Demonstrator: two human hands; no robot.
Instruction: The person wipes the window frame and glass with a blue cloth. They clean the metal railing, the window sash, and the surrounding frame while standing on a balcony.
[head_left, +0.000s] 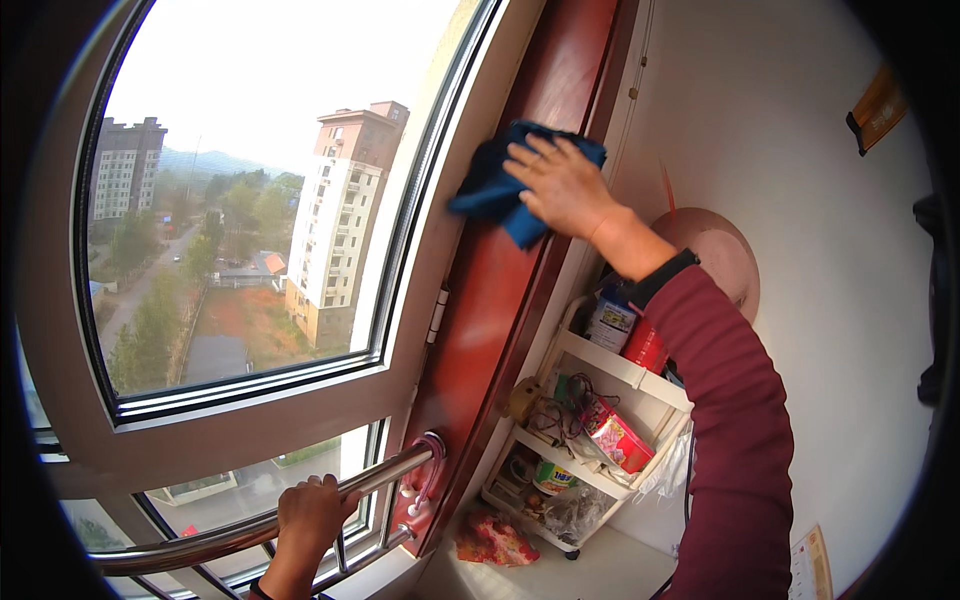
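My right hand (561, 184) lies spread on a dark blue cloth (491, 180), pressing it against a glossy red-brown wooden window casing (480, 300). The cloth is bunched under the palm, and one corner hangs below the fingers. Lower down, my left hand (311, 517) is wrapped around a shiny metal guard rail (390, 472) that runs across the window. A purple cord (433, 465) is looped over the rail's end by the casing. To the left of the cloth stands the pale window frame (420, 247) with a hinge (438, 316) on its edge.
Below my right arm stands a white tiered cart (592, 349) holding boxes, cords and a red floral tin (619, 439). A red patterned bag (495, 538) lies beside it. A pink round lid or basin (720, 255) leans on the white wall (810, 322). Tall buildings show through the glass.
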